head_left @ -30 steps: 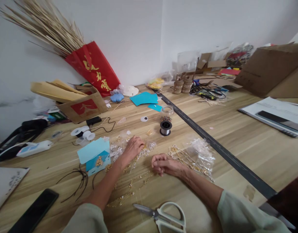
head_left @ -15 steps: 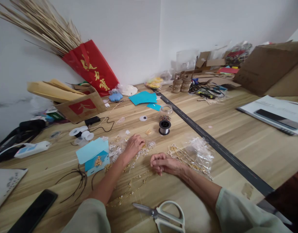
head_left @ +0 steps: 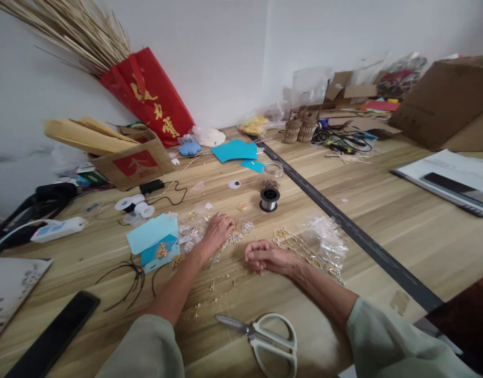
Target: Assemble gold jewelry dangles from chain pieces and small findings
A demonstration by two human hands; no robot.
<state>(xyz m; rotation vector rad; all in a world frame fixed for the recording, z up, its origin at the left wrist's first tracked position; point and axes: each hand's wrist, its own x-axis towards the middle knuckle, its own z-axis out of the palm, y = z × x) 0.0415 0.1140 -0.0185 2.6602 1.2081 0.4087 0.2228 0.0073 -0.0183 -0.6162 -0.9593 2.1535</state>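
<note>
My left hand (head_left: 218, 230) rests over small gold and silver jewellery pieces (head_left: 234, 237), its fingers bent down among them; its fingertips are too small to read. To the right, my right hand (head_left: 268, 257) is closed, thumb against the curled fingers, and what it pinches is too small to make out. A thin gold chain (head_left: 213, 300) with small beads runs from near my right hand down toward the left forearm. Scissors (head_left: 261, 336) with pale handles lie below the hands. Gold and silver chains (head_left: 300, 252) lie beside a clear plastic bag (head_left: 326, 239) at the right.
A black wire spool (head_left: 269, 200) and a clear jar (head_left: 272, 176) stand beyond the hands. Blue cards (head_left: 155, 233), black cords (head_left: 129, 281) and a phone (head_left: 54, 333) lie at the left. A dark strip (head_left: 332, 210) crosses the table.
The view has tilted slightly, so the table things appear a little higher. Both hands keep nearly the same places; no object has visibly been picked up or let go.
</note>
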